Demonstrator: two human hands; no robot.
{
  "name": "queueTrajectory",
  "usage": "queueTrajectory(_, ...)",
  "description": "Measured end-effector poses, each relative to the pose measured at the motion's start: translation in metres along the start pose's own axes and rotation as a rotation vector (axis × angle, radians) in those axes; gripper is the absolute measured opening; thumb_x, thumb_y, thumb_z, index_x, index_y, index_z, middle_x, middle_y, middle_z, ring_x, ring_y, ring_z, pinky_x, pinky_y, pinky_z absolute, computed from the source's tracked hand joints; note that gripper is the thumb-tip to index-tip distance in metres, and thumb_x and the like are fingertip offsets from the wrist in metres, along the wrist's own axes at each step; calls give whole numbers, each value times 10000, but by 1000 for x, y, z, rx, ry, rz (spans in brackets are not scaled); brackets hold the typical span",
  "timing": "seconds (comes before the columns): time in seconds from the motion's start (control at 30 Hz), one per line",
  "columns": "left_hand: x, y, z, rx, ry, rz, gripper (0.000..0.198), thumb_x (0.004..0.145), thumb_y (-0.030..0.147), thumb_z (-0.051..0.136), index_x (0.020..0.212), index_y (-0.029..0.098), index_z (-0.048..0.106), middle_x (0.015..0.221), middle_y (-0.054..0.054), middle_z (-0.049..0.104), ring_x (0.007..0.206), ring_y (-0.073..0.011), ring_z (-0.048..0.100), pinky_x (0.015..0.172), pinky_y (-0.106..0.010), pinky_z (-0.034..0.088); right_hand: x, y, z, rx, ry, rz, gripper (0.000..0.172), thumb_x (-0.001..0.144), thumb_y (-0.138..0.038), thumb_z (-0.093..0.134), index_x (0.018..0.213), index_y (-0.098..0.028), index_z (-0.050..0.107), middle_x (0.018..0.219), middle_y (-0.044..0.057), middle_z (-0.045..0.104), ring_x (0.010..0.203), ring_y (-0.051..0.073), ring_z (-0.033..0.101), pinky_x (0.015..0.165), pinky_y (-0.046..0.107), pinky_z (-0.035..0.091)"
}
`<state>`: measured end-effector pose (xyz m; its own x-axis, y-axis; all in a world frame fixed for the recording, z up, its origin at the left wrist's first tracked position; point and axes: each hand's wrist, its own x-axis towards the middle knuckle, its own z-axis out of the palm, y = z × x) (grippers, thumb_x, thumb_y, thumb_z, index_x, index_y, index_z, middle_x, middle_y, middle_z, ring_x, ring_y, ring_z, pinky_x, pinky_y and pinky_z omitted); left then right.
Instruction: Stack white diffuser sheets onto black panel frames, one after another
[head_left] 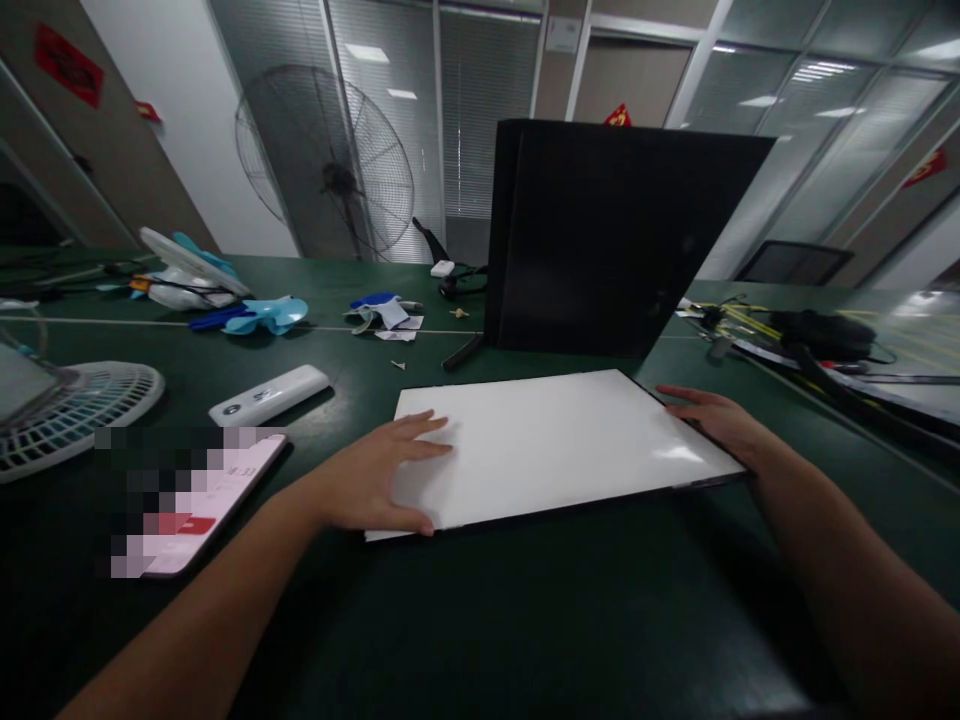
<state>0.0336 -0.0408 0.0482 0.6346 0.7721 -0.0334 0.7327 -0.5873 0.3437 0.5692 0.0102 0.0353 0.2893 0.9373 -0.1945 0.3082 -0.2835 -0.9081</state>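
A flat white rectangular panel (540, 440) with a thin dark edge lies in front of me. Its right end seems slightly raised, with shadow beneath. My left hand (382, 475) rests on its left end, fingers spread over the glossy surface and thumb at the near edge. At the opposite end, my right hand (716, 425) holds the right edge; some of its fingers are hidden behind or under the panel. Just behind the panel stands a large black box-like object (600, 240), upright.
On the dark green table (487, 620) at left lie a phone (217, 500), a white oblong device (270, 395) and a white fan grille (112, 400). Blue fan blades (266, 315) and small scraps (390, 312) sit farther back. Cables and a black bundle (825, 335) lie at right.
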Motion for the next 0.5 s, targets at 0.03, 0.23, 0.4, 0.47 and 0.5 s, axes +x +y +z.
queueTrajectory(0.03, -1, 7, -1, -13, -14, 59, 948, 701, 708, 841, 1541, 359, 577, 1734, -44, 372, 1604, -377, 319, 1292, -605, 283, 1, 0, -10, -1, 16, 26, 594, 793, -221, 779, 1380, -208, 687, 945, 86, 796, 661, 211, 719, 537, 292, 592)
queueTrajectory(0.23, 1, 27, 2, 67, 36, 191, 691, 800, 387, 812, 1469, 317, 652, 1586, -54, 588, 1440, -314, 578, 1225, -540, 438, 2, 8, -41, 4, -1, 155, 558, 787, -204, 783, 1339, -210, 707, 969, 97, 793, 631, 211, 697, 503, 296, 570)
queueTrajectory(0.4, 1, 14, 10, 246, 148, 259, 615, 856, 130, 602, 1460, 232, 649, 1541, -76, 621, 1349, -254, 662, 1153, -459, 527, 1, 10, -59, -164, 35, -49, 340, 869, -210, 727, 1198, -127, 762, 1023, 175, 781, 745, 207, 734, 617, 284, 559)
queueTrajectory(0.47, 0, 10, 13, 298, 245, 324, 586, 896, 125, 556, 1470, 218, 631, 1532, -85, 629, 1345, -239, 665, 1125, -438, 552, -7, 4, -65, -344, 153, -290, 231, 888, -246, 724, 1072, -121, 787, 1022, 187, 775, 817, 238, 750, 692, 324, 579)
queueTrajectory(0.5, 0, 8, 15, 325, 293, 360, 568, 914, 123, 538, 1468, 211, 627, 1515, -90, 646, 1334, -230, 672, 1104, -421, 567, -15, -1, -63, -449, 223, -443, 205, 894, -280, 732, 1031, -140, 791, 1036, 176, 773, 866, 263, 755, 742, 358, 597)
